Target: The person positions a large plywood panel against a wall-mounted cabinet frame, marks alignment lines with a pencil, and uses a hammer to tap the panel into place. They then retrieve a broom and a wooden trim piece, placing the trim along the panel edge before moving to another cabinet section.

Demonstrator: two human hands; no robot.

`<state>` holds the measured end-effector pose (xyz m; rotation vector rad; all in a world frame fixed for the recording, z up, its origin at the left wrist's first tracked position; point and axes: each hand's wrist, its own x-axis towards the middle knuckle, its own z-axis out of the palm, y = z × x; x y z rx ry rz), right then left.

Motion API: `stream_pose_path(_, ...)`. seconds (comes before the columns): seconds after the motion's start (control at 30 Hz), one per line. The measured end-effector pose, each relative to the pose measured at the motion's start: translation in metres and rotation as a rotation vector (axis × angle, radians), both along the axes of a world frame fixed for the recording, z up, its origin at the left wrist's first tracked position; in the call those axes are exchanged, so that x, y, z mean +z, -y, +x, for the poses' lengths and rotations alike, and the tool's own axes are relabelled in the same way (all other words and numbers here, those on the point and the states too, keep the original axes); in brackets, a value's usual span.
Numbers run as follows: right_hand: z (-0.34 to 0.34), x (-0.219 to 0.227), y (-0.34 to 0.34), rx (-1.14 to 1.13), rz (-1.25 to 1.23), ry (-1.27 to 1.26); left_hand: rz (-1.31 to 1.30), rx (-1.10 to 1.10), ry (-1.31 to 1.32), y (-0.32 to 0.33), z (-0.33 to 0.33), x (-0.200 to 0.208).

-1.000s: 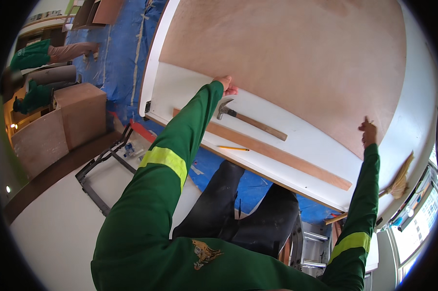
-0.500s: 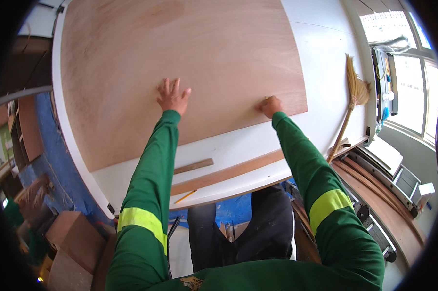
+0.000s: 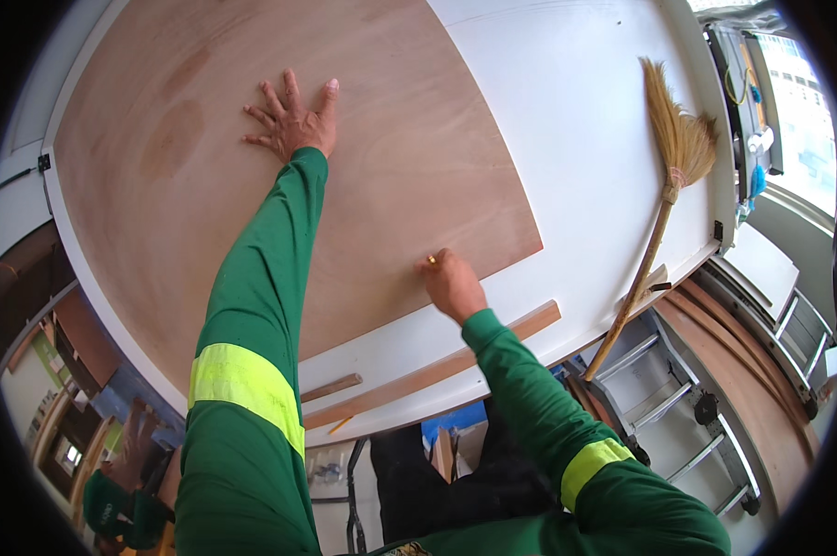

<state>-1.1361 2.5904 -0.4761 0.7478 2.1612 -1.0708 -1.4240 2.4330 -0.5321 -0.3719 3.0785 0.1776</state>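
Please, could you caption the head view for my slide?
Left hand spread on a brown board, right hand gripping something small over it; broom to the right.

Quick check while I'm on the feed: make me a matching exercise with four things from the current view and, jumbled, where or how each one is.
1. Left hand
2. Right hand
3. Straw broom
4. Long wooden strip

A. On the white surface, to the right of the brown sheet
B. Curled around something small and golden
C. Along the white surface's near edge
D. Spread out on the brown sheet

Pairs: 1-D, 2-B, 3-A, 4-C
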Motion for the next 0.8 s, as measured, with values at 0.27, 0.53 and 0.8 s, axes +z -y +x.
stream_pose_path(0.27, -0.168, 0.045, -0.122, -0.605, -0.567, -0.184, -0.068, 0.0, 0.018, -0.003, -0.004, -0.007)
stream_pose_path(0.53, -0.285, -0.011, -0.089, -0.651, -0.193, -0.761, -0.065, -0.018, 0.048, -0.008, -0.009, -0.003)
stream_pose_path(0.8, -0.307, -0.034, -0.078, -0.578, -0.045, -0.787, -0.083, -0.022, 0.085, -0.008, -0.01, 0.0)
